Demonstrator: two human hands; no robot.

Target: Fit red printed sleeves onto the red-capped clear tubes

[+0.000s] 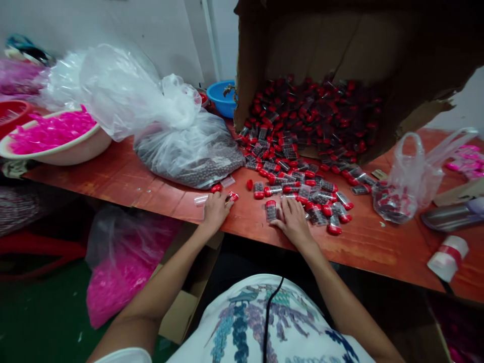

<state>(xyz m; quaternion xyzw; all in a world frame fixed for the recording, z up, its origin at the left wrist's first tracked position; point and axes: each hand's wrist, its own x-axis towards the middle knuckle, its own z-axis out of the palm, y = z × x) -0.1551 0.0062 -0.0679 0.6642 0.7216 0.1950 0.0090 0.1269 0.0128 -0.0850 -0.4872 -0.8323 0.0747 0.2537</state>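
My left hand (216, 210) is at the table's near edge, its fingers closed at a small red cap (233, 196). Beside it lie a clear empty tube (201, 200) and another red cap (216, 188). My right hand (295, 222) rests palm down with fingers apart, its fingertips over the near part of a spread of small clear bottles. These have red caps and dark contents. One such bottle (270, 210) stands just left of that hand, near the thumb. A loose red cap (249, 184) lies between the hands, farther back.
A torn cardboard box (245, 65) on its side spills many red-capped bottles (302, 116). Behind my left hand slumps a clear bag of dark beads (189, 151). A white basin (71, 151) holds pink pieces. At right are a plastic bag (403, 186) and a white roll (448, 258).
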